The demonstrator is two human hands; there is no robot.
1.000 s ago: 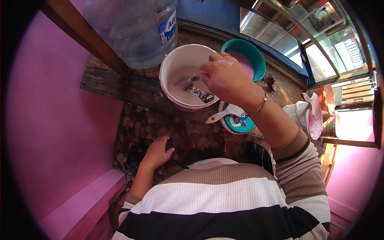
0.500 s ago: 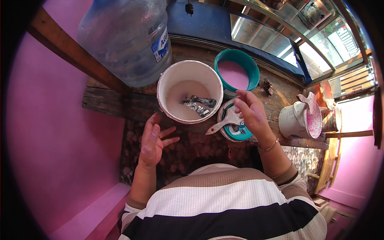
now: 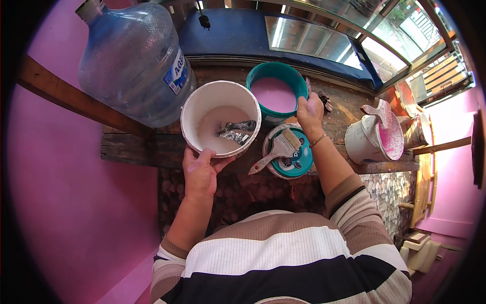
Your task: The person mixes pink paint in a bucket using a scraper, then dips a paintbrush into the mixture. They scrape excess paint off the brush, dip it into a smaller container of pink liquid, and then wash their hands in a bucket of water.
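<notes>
My left hand [image 3: 200, 171] holds the near lower side of a white bucket [image 3: 188, 109], thumb and fingers pressed against it. Cloudy pinkish liquid fills its lower part, with two dark, paint-smeared handles [image 3: 237, 125] standing in it; their lower ends are hidden. My right hand [image 3: 310, 114] is closed on the right rim of a teal bucket [image 3: 276, 71] of pink paint, which stands beside the white one. In front of it, a flat paintbrush [image 3: 280, 150] lies across the teal lid [image 3: 302, 161] of a closed tub.
A large clear water bottle [image 3: 134, 61] stands at the left on the wooden bench [image 3: 136, 147]. Farther right is a pink-stained bucket [image 3: 360, 139] with a brush [image 3: 380, 112] on its rim. A glass cabinet [image 3: 314, 43] stands behind; a pink wall [image 3: 86, 192] borders the left.
My left hand has come up against the white bucket. My right hand has moved from above the paintbrush to the teal bucket's rim and gripped it. The view has shifted slightly.
</notes>
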